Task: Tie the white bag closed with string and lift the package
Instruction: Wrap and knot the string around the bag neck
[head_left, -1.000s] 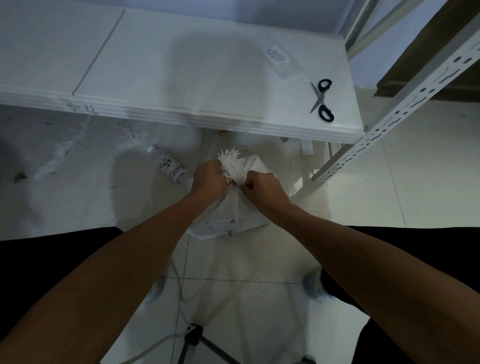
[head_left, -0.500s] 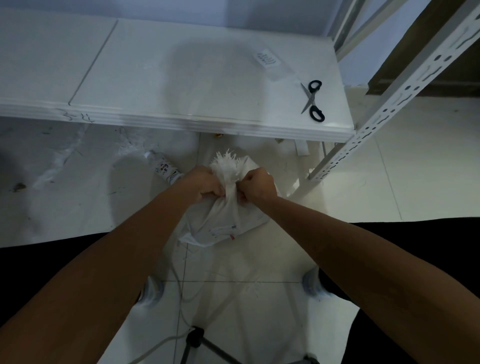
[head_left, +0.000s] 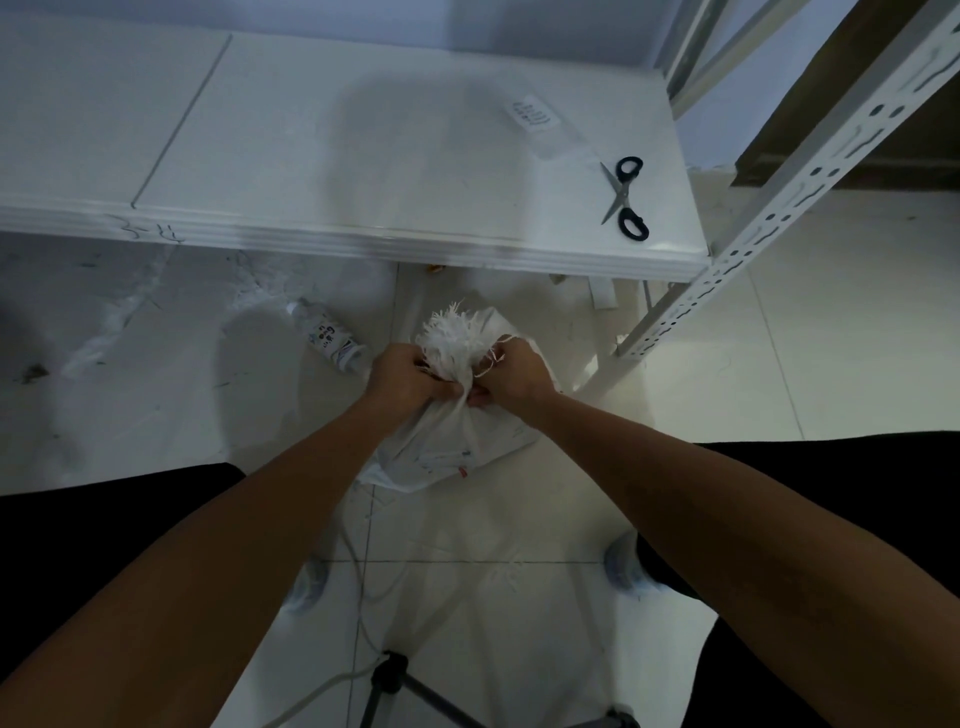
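A white woven bag (head_left: 447, 447) sits on the tiled floor between my knees, its frayed mouth (head_left: 454, 338) bunched upward. My left hand (head_left: 402, 376) grips the gathered neck from the left. On the right side of the neck, my right hand (head_left: 511, 376) is closed on a thin white string (head_left: 493, 361) that loops out by its fingers. The two hands nearly touch at the neck. Where the string goes around the neck is hidden by my fingers.
A low white table (head_left: 363, 156) stands just beyond the bag, with black-handled scissors (head_left: 626, 197) near its right end. A plastic bottle (head_left: 327, 338) lies on the floor to the left. A perforated metal rack post (head_left: 779, 218) slants at right. A tripod (head_left: 395, 680) and cable lie near my feet.
Both hands have stayed at the bag's neck and drawn closer together. A loop of string now shows by my right hand's fingers. The view has shifted slightly.
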